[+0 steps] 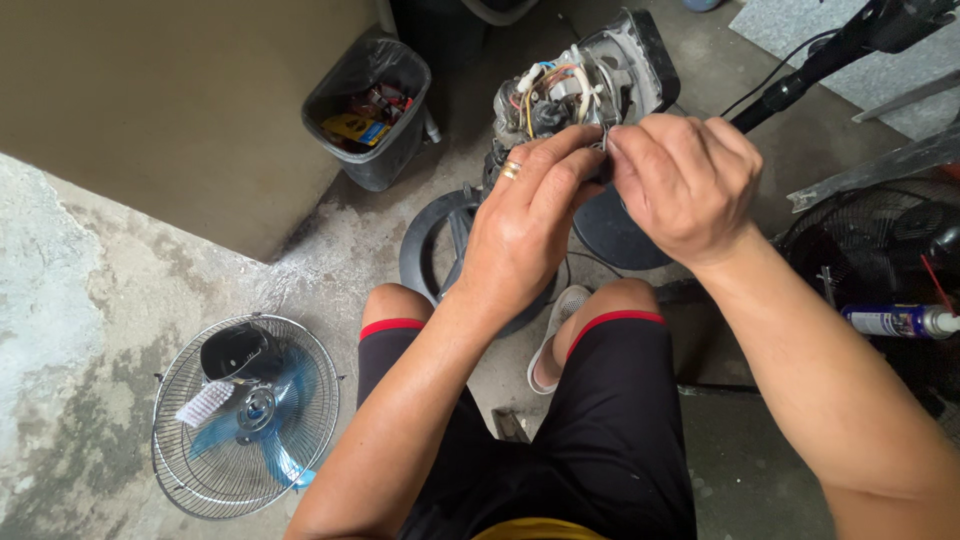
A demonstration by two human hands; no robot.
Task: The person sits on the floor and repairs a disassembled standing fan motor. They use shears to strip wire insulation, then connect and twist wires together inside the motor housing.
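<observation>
Concrete floor (120, 270) lying under seated person, bin (372, 110) standing by wall.

Head view: opened fan motor (575, 85) sitting just beyond both hands, wiring facing up toward person. Left hand (525, 225) and right hand (685, 185) meeting fingertip to fingertip at motor's near edge, both grips pinching together on small grey wire end (603, 140); wire running away from hands into motor. Fan guard (245, 415) with blue blade lying well apart, to left. Spray can (900, 320) lying at right.

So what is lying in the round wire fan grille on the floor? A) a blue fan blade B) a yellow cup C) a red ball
A: the see-through blue plastic fan blade lies inside the round wire fan grille on the concrete floor.
</observation>
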